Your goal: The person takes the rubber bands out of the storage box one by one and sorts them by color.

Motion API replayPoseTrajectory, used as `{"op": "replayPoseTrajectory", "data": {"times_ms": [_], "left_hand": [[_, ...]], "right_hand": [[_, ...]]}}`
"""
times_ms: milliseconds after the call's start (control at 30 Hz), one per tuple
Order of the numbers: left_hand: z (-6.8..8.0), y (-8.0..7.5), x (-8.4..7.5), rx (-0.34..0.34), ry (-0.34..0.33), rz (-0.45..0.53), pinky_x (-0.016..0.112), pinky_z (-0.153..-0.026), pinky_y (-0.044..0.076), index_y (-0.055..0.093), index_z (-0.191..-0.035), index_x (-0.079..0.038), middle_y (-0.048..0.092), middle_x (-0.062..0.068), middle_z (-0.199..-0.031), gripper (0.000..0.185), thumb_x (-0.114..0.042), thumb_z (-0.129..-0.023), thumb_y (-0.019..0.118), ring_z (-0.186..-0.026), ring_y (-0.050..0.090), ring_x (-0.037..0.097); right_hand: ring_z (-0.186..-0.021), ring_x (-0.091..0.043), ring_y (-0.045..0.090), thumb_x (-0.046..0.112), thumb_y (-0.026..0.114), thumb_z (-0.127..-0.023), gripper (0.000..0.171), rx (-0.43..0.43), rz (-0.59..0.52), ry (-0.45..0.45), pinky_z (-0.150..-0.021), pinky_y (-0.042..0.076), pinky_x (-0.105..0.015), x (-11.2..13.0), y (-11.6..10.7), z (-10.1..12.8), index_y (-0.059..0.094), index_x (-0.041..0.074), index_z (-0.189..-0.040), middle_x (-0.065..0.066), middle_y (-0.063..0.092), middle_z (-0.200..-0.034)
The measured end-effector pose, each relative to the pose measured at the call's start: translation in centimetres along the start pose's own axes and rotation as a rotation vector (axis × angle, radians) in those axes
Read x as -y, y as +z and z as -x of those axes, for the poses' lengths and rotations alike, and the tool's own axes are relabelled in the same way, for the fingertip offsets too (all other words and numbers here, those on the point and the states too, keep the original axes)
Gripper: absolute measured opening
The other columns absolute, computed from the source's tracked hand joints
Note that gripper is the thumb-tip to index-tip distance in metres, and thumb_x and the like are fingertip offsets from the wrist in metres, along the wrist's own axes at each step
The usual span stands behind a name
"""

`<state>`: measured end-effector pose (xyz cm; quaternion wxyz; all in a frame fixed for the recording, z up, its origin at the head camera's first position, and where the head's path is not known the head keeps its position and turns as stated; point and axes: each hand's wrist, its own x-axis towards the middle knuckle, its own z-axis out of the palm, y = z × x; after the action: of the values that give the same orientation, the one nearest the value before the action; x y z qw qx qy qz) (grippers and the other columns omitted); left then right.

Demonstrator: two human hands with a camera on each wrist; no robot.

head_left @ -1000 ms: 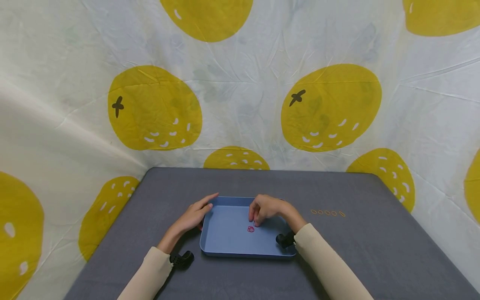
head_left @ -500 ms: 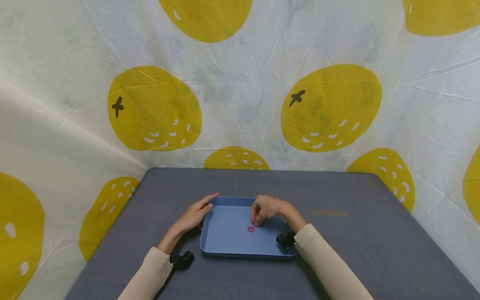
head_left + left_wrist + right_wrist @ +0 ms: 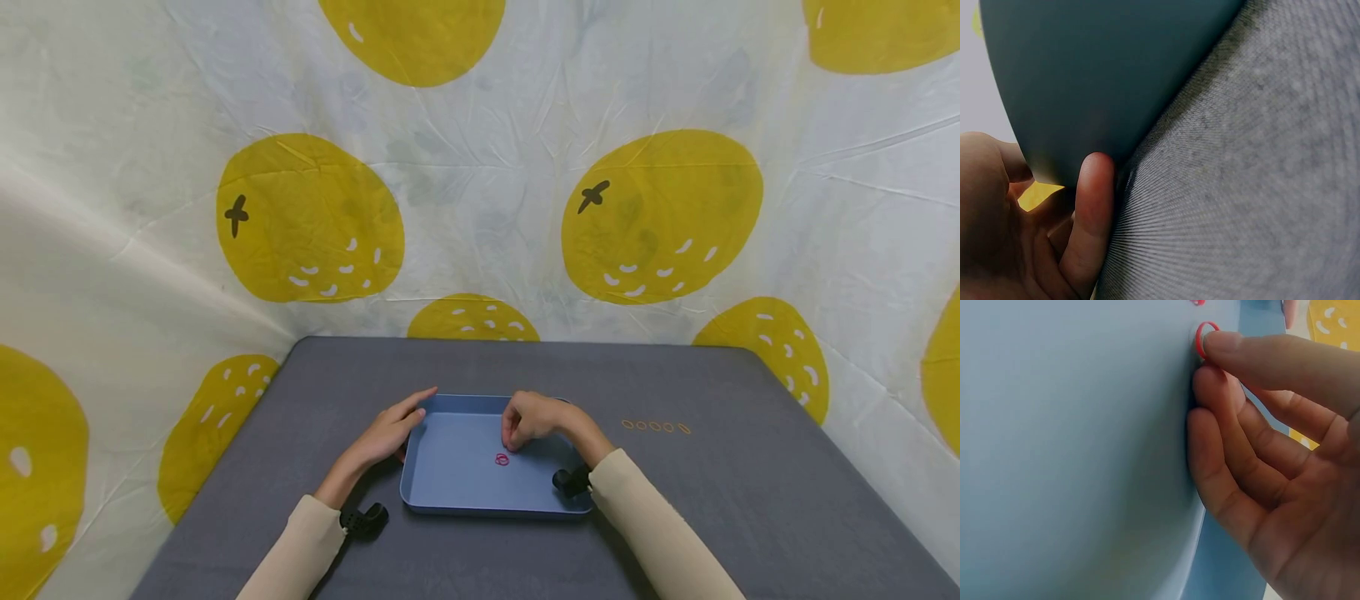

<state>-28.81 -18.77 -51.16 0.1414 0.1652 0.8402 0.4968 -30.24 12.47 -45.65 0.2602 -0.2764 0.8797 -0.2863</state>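
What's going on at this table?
A person sits at a grey table with a blue tray in front of them. Their left hand rests against the tray's left edge, fingers straight. Their right hand is over the tray, a fingertip touching a small red ring on the tray floor. Another red ring lies nearby, and a row of orange rings sits on the table to the right.

Right hand (image 3: 534, 419) hides part of red ring (image 3: 1205, 339).

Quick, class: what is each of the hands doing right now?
Left hand: open, resting against the blue tray.
Right hand: fingers curled, thumb on a red ring.
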Motion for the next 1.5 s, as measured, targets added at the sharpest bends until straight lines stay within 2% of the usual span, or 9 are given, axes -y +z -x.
{"op": "replayPoseTrajectory", "data": {"times_ms": [267,533,733,1000,1267,1500], "left_hand": [[0.1,-0.1,0.0,0.002,0.008,0.000,0.041,-0.050,0.056,0.038,-0.161,-0.033,0.041,0.017,-0.162,0.048,-0.028,-0.113,0.042,-0.049,0.053,0.021],[0.1,-0.1,-0.1,0.003,0.011,0.001,0.042,-0.049,0.056,0.038,-0.161,-0.031,0.044,0.020,-0.159,0.049,-0.027,-0.113,0.043,-0.050,0.054,0.022],[0.1,-0.1,-0.2,0.000,0.012,0.000,0.041,-0.050,0.056,0.038,-0.161,-0.031,0.042,0.018,-0.161,0.048,-0.027,-0.113,0.043,-0.050,0.053,0.021],[0.1,-0.1,-0.2,0.001,0.015,-0.005,0.041,-0.050,0.056,0.038,-0.162,-0.030,0.042,0.019,-0.160,0.049,-0.027,-0.113,0.043,-0.049,0.053,0.021],[0.1,-0.2,-0.1,0.006,0.016,-0.003,0.041,-0.050,0.056,0.038,-0.162,-0.031,0.041,0.018,-0.162,0.049,-0.029,-0.113,0.043,-0.049,0.053,0.021],[0.1,-0.2,0.0,0.007,0.017,-0.001,0.042,-0.050,0.057,0.038,-0.161,-0.032,0.044,0.019,-0.159,0.048,-0.028,-0.113,0.043,-0.050,0.055,0.022]], "right_hand": [[-0.064,-0.012,0.058,-0.002,0.074,-0.087,0.011,-0.023,-0.059,0.005,-0.063,0.055,-0.030,0.1,-0.2,0.3,0.076,0.006,-0.079,0.000,0.070,-0.072],[-0.065,-0.014,0.064,-0.003,0.074,-0.088,0.009,-0.016,-0.115,0.017,-0.065,0.059,-0.032,0.1,-0.1,0.4,0.075,0.003,-0.082,-0.007,0.074,-0.077],[-0.066,-0.013,0.066,-0.003,0.074,-0.088,0.008,-0.018,-0.129,0.007,-0.066,0.060,-0.030,-0.2,-0.2,0.3,0.076,0.003,-0.083,-0.006,0.074,-0.077],[-0.069,-0.014,0.068,-0.003,0.074,-0.088,0.004,-0.024,-0.145,-0.027,-0.067,0.061,-0.030,-0.3,-0.5,0.5,0.076,-0.005,-0.091,-0.010,0.076,-0.081],[-0.068,-0.013,0.066,-0.002,0.074,-0.089,0.003,-0.047,-0.131,-0.064,-0.067,0.060,-0.030,0.0,-0.9,1.0,0.077,-0.003,-0.090,-0.008,0.075,-0.081],[-0.068,-0.015,0.065,0.000,0.074,-0.090,0.004,-0.081,-0.128,-0.056,-0.068,0.061,-0.031,0.2,-1.2,1.4,0.078,0.001,-0.091,-0.005,0.074,-0.081]]}}
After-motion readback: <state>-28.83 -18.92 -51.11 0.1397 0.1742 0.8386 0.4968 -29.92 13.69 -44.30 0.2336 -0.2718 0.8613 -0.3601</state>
